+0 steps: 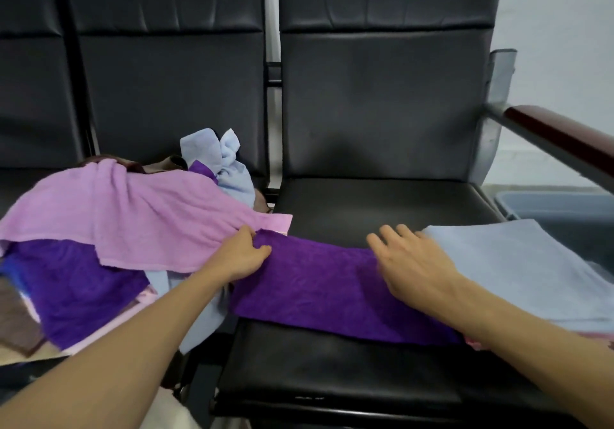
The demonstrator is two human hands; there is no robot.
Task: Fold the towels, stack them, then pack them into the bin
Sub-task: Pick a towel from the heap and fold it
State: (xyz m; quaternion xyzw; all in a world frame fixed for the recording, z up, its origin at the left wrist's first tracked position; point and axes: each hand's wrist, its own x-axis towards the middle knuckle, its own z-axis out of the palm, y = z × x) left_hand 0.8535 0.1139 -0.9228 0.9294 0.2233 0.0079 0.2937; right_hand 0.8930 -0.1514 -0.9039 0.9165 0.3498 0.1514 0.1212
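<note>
A dark purple towel [319, 285] lies stretched flat across the black seat [372, 209] in front of me. My left hand [241, 256] pinches its far left corner. Over the towel's right part, my right hand [412, 266] lies with straight, spread fingers. To the right lies a folded light blue towel [518, 262] on top of something pink. On the left seat sits a heap of loose towels: a lilac one [139, 216] on top, another dark purple one [76, 285] beneath, and a crumpled light blue one [226, 163] at the back.
A grey bin [564, 216] stands to the right of the chair, below a dark red armrest [561, 136]. Black backrests rise behind both seats. A narrow gap with a metal frame separates the two seats. The front half of the right seat is bare black cushion.
</note>
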